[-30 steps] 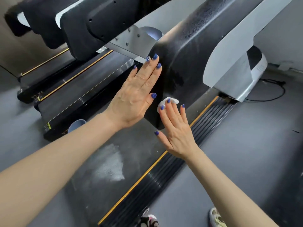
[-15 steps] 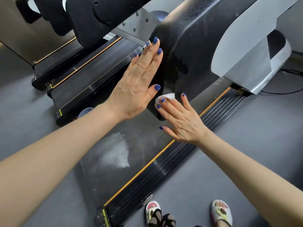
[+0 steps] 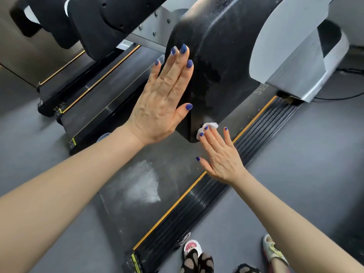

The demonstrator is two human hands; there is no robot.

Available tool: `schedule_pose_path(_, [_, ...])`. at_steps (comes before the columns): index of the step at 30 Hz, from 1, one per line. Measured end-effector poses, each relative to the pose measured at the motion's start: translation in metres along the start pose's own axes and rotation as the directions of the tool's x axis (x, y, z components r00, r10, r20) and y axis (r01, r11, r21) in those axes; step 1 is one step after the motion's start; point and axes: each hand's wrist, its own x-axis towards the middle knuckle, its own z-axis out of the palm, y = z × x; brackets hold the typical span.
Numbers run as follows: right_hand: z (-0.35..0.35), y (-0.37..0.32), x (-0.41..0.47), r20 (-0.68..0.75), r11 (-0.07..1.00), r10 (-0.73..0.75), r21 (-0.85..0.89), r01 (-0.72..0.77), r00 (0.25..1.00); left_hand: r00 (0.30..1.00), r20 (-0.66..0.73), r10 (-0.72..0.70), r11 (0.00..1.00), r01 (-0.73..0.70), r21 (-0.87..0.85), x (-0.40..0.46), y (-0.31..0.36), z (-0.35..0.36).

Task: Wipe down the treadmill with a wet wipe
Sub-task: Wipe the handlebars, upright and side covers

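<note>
The left hand (image 3: 159, 99) is laid flat, fingers (image 3: 177, 66) straight and together, against the side of the black console housing (image 3: 216, 56) of the treadmill (image 3: 157, 174); nothing is held in it, and it is judged to be placed there as a brace, so that the housing is steadied and the body is supported while the other hand works. The right hand (image 3: 220, 154) is spread, its fingers nearly straight, and the wet wipe (image 3: 209, 126) is pressed under the fingertips against the lower rounded corner of the same housing, just above the running belt (image 3: 177, 164). The wipe is not gripped in a fist but is pinned flat by the extended fingers, which is judged to give broad contact for rubbing along the edge. The wipe is seen as a small, crumpled white wad, mostly hidden by the fingertips, with only its upper edge and one side exposed. The housing is black and glossy, and faint speckling and smears can be made out on its surface. A pale, dusty patch is seen on the grey belt below the hands, and a yellow stripe is run beside the ribbed side rail (image 3: 226, 194). A second treadmill (image 3: 102, 89) is seen to the left on the grey floor (image 3: 295, 184).
</note>
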Motion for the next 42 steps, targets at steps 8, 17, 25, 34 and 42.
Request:
schedule_pose_path(8, [0.004, -0.047, 0.008, -0.078, 0.980, 0.142, 0.155, -0.129, 0.987, 0.997, -0.047, 0.067, 0.998, -0.067, -0.013, -0.002, -0.006, 0.011])
schedule_pose_path(17, [-0.024, -0.033, 0.035, -0.101, 0.929, 0.243, 0.309, -0.201, 0.965, 0.996, -0.051, 0.068, 0.997, -0.069, -0.025, -0.004, -0.005, 0.016])
schedule_pose_path(25, [-0.034, 0.011, 0.041, -0.122, 0.973, 0.164, 0.180, -0.141, 0.979, 0.996, -0.017, 0.083, 0.996, -0.083, -0.014, -0.006, -0.009, 0.009])
schedule_pose_path(34, [-0.032, 0.015, 0.039, -0.099, 0.996, 0.003, 0.089, 0.006, 0.995, 0.996, 0.022, 0.091, 0.987, -0.093, 0.132, 0.002, 0.002, -0.003])
schedule_pose_path(42, [-0.032, 0.056, 0.034, -0.002, 0.970, -0.242, -0.007, 0.242, 0.970, 0.999, 0.022, 0.041, 0.979, -0.045, 0.200, 0.000, 0.011, 0.004])
